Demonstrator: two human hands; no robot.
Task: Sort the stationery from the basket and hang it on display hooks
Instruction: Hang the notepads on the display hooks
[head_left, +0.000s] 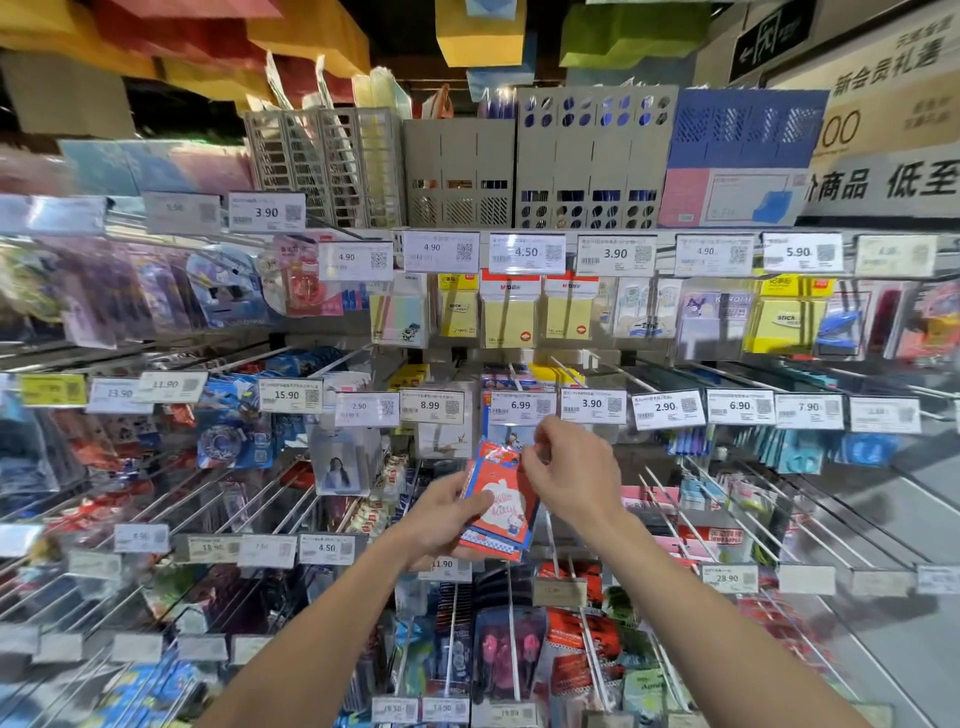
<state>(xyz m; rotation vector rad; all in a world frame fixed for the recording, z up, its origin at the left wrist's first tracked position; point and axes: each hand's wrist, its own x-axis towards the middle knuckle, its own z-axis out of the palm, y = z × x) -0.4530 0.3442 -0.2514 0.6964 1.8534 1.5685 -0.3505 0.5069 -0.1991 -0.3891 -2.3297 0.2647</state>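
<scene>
Left hand (445, 515) grips red stationery packs (505, 514) by their left edge; right hand (570, 470) pinches their top corner, just below the 6.99 price tag (522, 408).

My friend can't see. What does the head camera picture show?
Two hands hold a red stationery packet up to a shop wall of display hooks. The left hand grips its lower part; the right hand pinches its top, just under a 6.99 price tag.

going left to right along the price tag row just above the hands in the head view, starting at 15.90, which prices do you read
15.90 tag → first 2.90 tag → 8.99 tag → 6.99 tag → 3.90 tag → second 2.90 tag → 6.90 tag → 7.90 tag
</scene>
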